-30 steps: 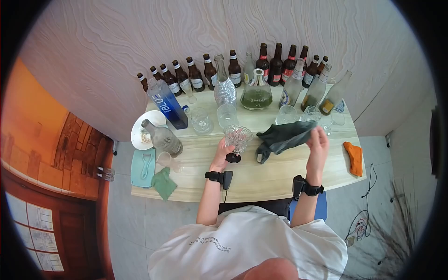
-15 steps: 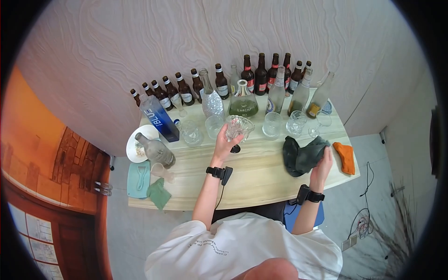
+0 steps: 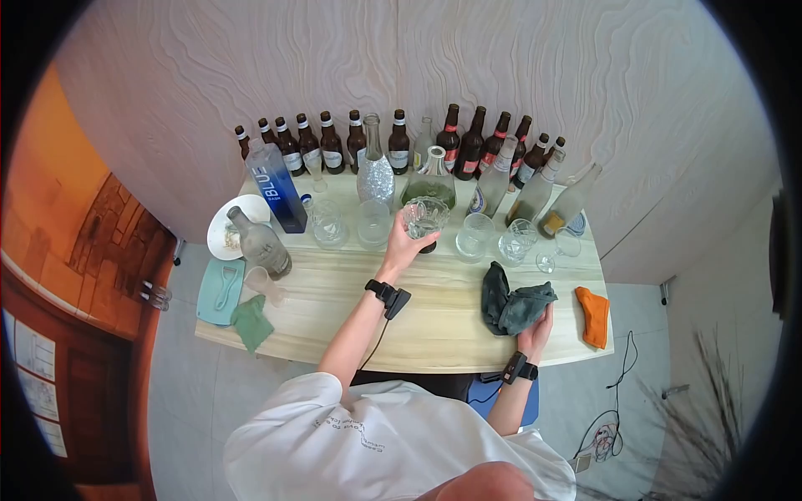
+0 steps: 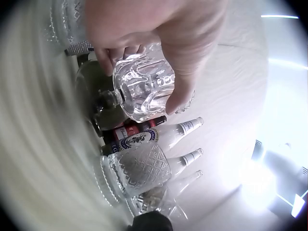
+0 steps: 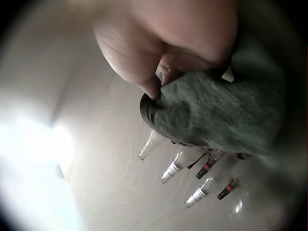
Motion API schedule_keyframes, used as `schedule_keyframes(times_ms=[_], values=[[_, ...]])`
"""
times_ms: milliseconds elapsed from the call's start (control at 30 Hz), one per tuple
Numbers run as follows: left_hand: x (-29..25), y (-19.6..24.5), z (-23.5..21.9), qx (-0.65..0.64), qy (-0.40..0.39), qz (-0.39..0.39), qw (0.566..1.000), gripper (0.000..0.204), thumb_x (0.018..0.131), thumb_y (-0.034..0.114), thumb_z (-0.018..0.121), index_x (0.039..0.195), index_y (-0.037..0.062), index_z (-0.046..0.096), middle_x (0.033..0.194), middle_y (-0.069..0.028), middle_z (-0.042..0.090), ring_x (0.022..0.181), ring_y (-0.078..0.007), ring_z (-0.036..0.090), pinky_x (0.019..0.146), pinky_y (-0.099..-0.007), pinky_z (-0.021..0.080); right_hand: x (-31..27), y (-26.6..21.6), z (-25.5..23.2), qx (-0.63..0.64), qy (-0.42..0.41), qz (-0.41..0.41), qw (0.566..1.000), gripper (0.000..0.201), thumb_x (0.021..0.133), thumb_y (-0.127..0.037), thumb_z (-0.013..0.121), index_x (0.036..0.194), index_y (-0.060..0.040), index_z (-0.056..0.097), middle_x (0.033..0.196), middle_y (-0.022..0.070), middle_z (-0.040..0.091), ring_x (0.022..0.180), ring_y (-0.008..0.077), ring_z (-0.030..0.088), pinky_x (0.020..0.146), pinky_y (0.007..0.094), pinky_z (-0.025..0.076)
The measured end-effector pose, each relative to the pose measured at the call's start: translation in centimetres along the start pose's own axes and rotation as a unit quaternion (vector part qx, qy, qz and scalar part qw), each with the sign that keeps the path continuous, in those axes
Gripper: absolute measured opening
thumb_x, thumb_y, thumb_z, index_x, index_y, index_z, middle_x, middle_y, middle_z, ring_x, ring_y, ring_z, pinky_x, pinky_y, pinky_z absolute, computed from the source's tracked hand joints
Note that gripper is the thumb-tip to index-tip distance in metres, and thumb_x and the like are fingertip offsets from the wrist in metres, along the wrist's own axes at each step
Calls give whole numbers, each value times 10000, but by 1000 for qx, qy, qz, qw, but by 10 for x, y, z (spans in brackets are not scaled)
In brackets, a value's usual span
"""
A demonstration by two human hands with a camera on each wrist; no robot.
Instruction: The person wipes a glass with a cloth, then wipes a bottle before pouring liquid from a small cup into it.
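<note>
A clear cut-glass goblet (image 3: pixel 426 215) with a dark foot is held in my left hand (image 3: pixel 404 248), out at the row of glasses in the middle of the table. In the left wrist view, thumb and fingers curve round the faceted bowl (image 4: pixel 144 89), with the foot pointing left. My right hand (image 3: pixel 537 331) grips a dark grey-green cloth (image 3: pixel 528 307) near the right front of the table. One part of the cloth hangs to the left in folds. The right wrist view shows the thumb pinching the cloth (image 5: pixel 211 110), which hides most of the fingers.
Tumblers (image 3: pixel 474 237) flank the goblet, with a decanter (image 3: pixel 430 194) of green liquid behind it. Several brown bottles (image 3: pixel 330 146) line the wall. At left are a blue bottle (image 3: pixel 280 192), a grey bottle (image 3: pixel 261 246), a white plate (image 3: pixel 219 234) and a green cloth (image 3: pixel 252 324). An orange cloth (image 3: pixel 593 317) lies at right.
My left hand has carried the goblet away from me to the row of glasses. My right hand has drawn the dark cloth away from the goblet, to the right and nearer the front edge.
</note>
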State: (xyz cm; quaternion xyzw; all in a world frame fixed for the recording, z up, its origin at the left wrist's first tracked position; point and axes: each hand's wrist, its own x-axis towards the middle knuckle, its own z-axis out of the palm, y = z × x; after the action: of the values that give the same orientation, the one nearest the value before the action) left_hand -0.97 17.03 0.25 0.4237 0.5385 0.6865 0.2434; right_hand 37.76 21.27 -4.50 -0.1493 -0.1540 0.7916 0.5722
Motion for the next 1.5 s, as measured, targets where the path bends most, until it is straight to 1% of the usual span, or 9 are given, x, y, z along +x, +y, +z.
schedule_keyframes(times_ms=[400,600,800,1000,1067,1167,1300,1400,1500], values=[[-5,-13,11,6,2,-14,1000,990,782,183,997,1541,8,385,1520,-143,532,1391,-245,553,1220,-403,415,0,0,0,-3,21,0,1000,421,1184,-374,445,1401,-74,647,1361,79,716,1267,275,657,1143,459,503],[-10,-23,10,36,15,27,999,952,804,192,975,1527,-10,390,1498,-166,564,1409,-258,542,1205,-392,420,-1,1,4,-17,24,1,1000,424,1184,-373,442,1400,-70,646,1359,88,718,1269,280,659,1145,463,505],[-20,-27,11,-6,-25,-76,997,880,844,204,943,1500,-23,401,1449,-171,577,1351,-248,564,1168,-388,443,-1,1,3,-3,9,2,1000,427,1185,-372,440,1408,-71,645,1367,90,717,1271,283,662,1146,465,507],[-55,-43,1,82,13,-98,992,977,895,300,896,1609,-60,336,1569,-251,519,1492,-283,484,1240,-407,373,-1,-2,2,16,19,6,1000,415,1184,-359,451,1408,-74,653,1368,91,723,1265,274,671,1146,461,513],[-84,-21,-7,53,-29,-185,981,1010,906,330,881,1638,-61,306,1621,-276,460,1551,-309,415,1266,-418,338,-3,1,9,19,59,-1,998,415,1184,-357,449,1402,-69,655,1363,94,724,1263,271,672,1144,459,515],[-106,31,-16,28,-155,-261,952,1010,938,324,854,1672,-40,263,1688,-263,384,1587,-330,364,1285,-422,308,0,0,-1,7,-32,13,999,418,1186,-355,444,1400,-61,651,1357,100,726,1262,273,673,1144,464,516],[-101,43,9,34,-254,-223,941,1008,968,321,827,1691,-25,215,1738,-244,296,1609,-357,313,1301,-431,277,-2,0,2,3,9,15,1000,424,1185,-360,443,1407,-57,642,1359,97,720,1263,274,667,1143,460,513],[-83,2,52,18,-157,-201,967,1060,942,343,844,1692,-21,189,1747,-254,248,1625,-366,265,1304,-449,269,-3,0,6,-5,25,7,1000,424,1184,-364,445,1410,-64,639,1367,92,710,1271,271,656,1148,453,505],[-64,-7,91,136,-100,-148,974,1146,865,344,897,1680,-28,182,1733,-275,226,1621,-378,254,1303,-472,270,-3,2,7,-5,38,0,999,420,1187,-365,430,1405,-81,649,1366,89,717,1275,268,662,1156,461,504]])
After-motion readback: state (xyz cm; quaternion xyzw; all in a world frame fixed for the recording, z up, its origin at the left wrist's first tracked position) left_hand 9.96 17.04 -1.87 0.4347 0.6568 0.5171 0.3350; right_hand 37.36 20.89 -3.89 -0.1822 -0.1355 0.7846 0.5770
